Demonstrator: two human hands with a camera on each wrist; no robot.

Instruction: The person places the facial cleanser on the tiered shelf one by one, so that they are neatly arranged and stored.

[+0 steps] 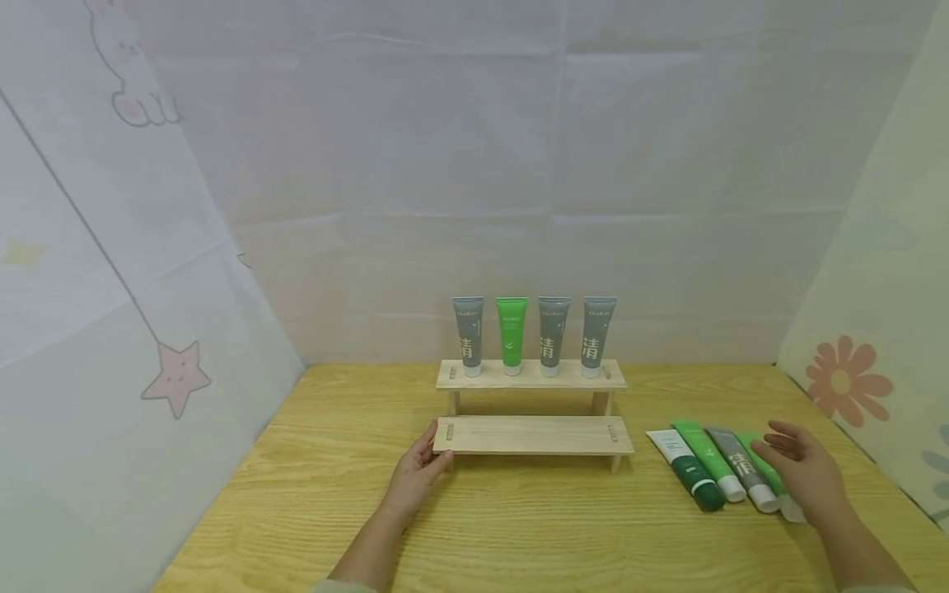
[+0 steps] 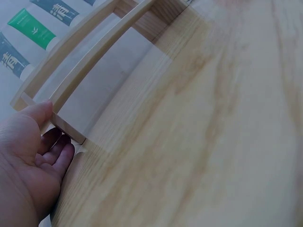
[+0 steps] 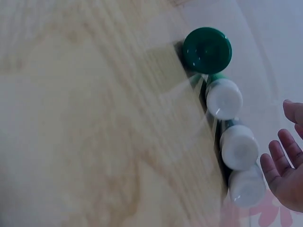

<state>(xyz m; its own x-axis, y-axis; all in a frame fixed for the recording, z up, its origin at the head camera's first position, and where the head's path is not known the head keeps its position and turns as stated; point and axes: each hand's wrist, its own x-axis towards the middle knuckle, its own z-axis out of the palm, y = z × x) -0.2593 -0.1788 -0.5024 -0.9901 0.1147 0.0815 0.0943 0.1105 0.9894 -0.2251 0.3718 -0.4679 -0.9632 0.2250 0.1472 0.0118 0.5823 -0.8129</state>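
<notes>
A two-tier wooden stand is at the middle of the table. My left hand grips the left end of its lower tier; in the left wrist view, the thumb lies at the board's corner and the fingers curl beside the leg. My right hand is over the right end of a row of lying tubes, fingers loosely bent and holding nothing. That row has a white-and-dark-green tube, a bright green tube, a grey tube and another green tube, partly hidden by the hand.
On the upper tier stand a green tube and three grey tubes, including one at the left, all caps down. The wood-grain table meets a pale cloth backdrop behind and at both sides.
</notes>
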